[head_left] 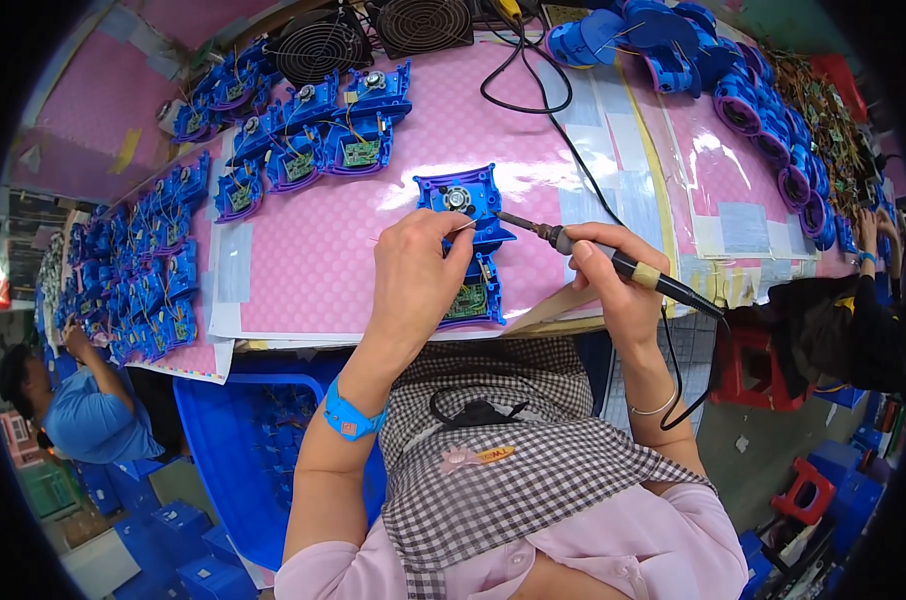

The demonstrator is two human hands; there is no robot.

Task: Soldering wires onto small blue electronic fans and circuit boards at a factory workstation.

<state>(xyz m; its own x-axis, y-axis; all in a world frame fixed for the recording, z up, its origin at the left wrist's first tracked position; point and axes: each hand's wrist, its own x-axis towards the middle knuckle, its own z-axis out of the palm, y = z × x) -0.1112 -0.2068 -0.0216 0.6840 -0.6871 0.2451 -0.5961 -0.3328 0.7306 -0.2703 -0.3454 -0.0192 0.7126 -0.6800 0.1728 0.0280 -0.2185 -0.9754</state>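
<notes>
On the pink mat [373, 240], left hand [413, 275] pinched solder wire [461, 229] over a blue housing [468, 200], right hand [613, 275] gripped the soldering iron [613, 262], fingers closed.

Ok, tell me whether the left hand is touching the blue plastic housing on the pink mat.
Touching. The head view shows the left hand lying on the blue plastic housing, covering its middle, fingers pinching a thin wire at its top. No gap shows between them.
</notes>
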